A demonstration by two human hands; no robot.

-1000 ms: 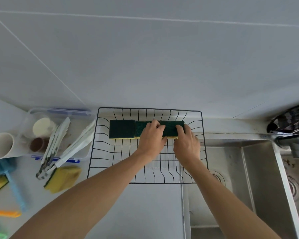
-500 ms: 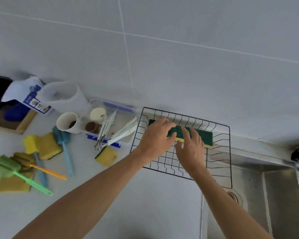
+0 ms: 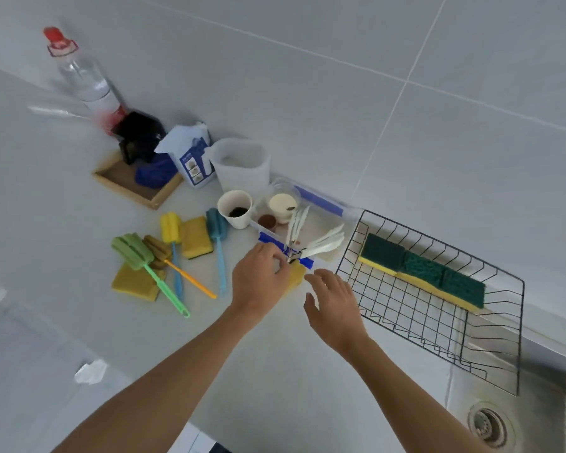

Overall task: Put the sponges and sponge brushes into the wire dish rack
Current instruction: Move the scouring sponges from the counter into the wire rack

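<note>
Your left hand (image 3: pixel 258 282) is down over the yellow sponge (image 3: pixel 295 276) just beside the rack (image 3: pixel 438 317), fingers curled over its near edge; whether they have truly closed on it, you can't tell from here. Your right hand (image 3: pixel 335 308) hovers next to it, fingers loosely spread, holding nothing. Three green-topped sponges (image 3: pixel 422 273) sit in a row along the rack's far side. More waits out to your left: another yellow sponge (image 3: pixel 195 237), a flat one (image 3: pixel 133 282) under the brushes, and the green brush (image 3: pixel 144 259), yellow brush (image 3: pixel 170 228), blue brush (image 3: pixel 217 230) and orange-handled brush (image 3: pixel 183 273) lying close together.

That sponge should be light and soft, so it will squash under a hard pinch; take it across its short sides. It lies against the white tongs (image 3: pixel 321 245) and the tub (image 3: pixel 321 204), so lift it clear of those. The brushes look best taken by their stiff handles, not the foam heads.
</note>
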